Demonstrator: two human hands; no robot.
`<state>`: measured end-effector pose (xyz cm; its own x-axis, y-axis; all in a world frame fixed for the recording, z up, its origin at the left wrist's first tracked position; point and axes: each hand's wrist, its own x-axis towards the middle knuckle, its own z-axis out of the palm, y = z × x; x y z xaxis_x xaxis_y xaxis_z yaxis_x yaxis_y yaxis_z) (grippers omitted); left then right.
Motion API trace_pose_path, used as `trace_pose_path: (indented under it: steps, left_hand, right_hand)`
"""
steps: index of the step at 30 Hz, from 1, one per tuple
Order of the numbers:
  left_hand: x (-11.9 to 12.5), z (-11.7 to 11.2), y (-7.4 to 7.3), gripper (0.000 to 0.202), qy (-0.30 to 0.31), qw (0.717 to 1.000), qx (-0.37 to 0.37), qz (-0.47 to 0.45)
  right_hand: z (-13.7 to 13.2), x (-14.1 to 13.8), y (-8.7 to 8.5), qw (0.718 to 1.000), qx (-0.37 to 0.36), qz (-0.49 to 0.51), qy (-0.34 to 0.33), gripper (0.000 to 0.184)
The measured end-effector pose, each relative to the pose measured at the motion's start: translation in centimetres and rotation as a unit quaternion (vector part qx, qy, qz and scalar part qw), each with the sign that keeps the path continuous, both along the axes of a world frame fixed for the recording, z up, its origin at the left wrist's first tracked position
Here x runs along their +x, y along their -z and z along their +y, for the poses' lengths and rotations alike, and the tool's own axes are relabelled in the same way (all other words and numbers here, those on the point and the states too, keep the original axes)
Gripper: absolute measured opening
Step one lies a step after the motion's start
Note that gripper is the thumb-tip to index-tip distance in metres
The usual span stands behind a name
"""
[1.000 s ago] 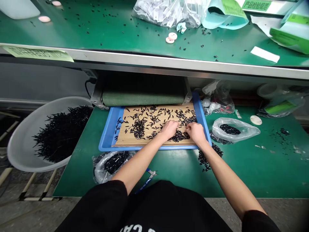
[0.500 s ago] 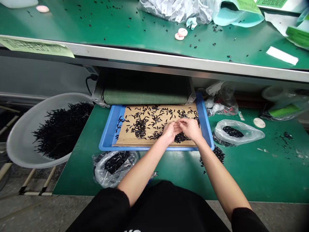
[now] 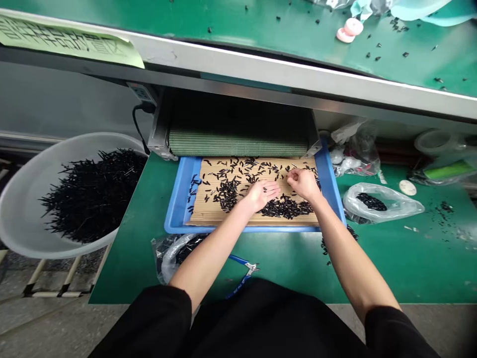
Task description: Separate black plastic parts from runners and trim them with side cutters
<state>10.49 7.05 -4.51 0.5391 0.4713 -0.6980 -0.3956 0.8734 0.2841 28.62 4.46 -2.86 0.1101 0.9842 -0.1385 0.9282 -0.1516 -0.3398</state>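
A tan ridged mat lies in a blue plastic tray, strewn with small black pieces. A dense band of these black pieces runs along the mat's near side, and a second clump sits left of centre. My left hand lies palm down above the band, fingers loosely apart and empty. My right hand rests on the mat to the right, fingers curled down among scattered pieces. Whether those fingers pinch anything is hidden.
A grey basin heaped with black pieces stands left of the bench. Blue-handled cutters lie below the tray, beside a plastic bag. Another bag of black pieces lies right. A green belt runs behind the tray, under a steel-edged upper shelf.
My hands have moved apart, the left drawing back from the right. The black pieces near them now spread in a longer band. The view has tilted, and the cutters show more fully.
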Motion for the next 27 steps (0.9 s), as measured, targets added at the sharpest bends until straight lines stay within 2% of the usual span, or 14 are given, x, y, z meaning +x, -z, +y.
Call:
trace_pose_path:
  steps: [2,5,8,13,17,20,22,24,27]
  left_hand:
    - [0.3,0.0,0.2,0.031,-0.003,1.0,-0.008,-0.011]
    - [0.4,-0.1,0.5,0.033,-0.018,1.0,-0.014,-0.012]
    - [0.0,-0.1,0.5,0.033,-0.033,0.999,-0.02,-0.004]
    - [-0.5,0.2,0.3,0.033,-0.047,0.998,-0.035,-0.015]
    - [-0.4,0.5,0.1,0.032,-0.059,0.997,-0.045,-0.036]
    - [-0.3,0.7,-0.1,0.031,-0.068,0.995,-0.045,-0.049]
    - [-0.3,0.7,-0.1,0.03,-0.076,0.995,-0.041,-0.053]
    - [-0.4,0.7,0.0,0.028,-0.083,0.995,-0.036,-0.051]
    - [-0.6,0.6,-0.2,0.028,-0.085,0.994,-0.033,-0.055]
  right_hand:
    - [-1.0,-0.2,-0.2,1.0,0.008,0.007,0.003,0.03]
    - [-1.2,0.1,0.1,0.998,0.035,-0.015,0.048,0.035]
    - [0.2,0.6,0.9,0.995,0.046,-0.043,0.083,0.032]
    - [2.0,0.9,1.9,0.994,0.056,-0.049,0.078,0.028]
    - [0.3,0.5,0.4,0.996,0.065,-0.002,0.058,0.027]
    - [-1.4,-1.0,-1.5,0.986,0.093,0.133,0.028,0.03]
    - [-2.0,-2.6,-2.7,0.976,0.113,0.184,-0.026,0.026]
    - [-2.4,-4.5,-3.5,0.975,0.128,0.165,-0.071,0.022]
    - [-2.9,-7.2,-3.6,0.982,0.105,0.14,-0.064,0.017]
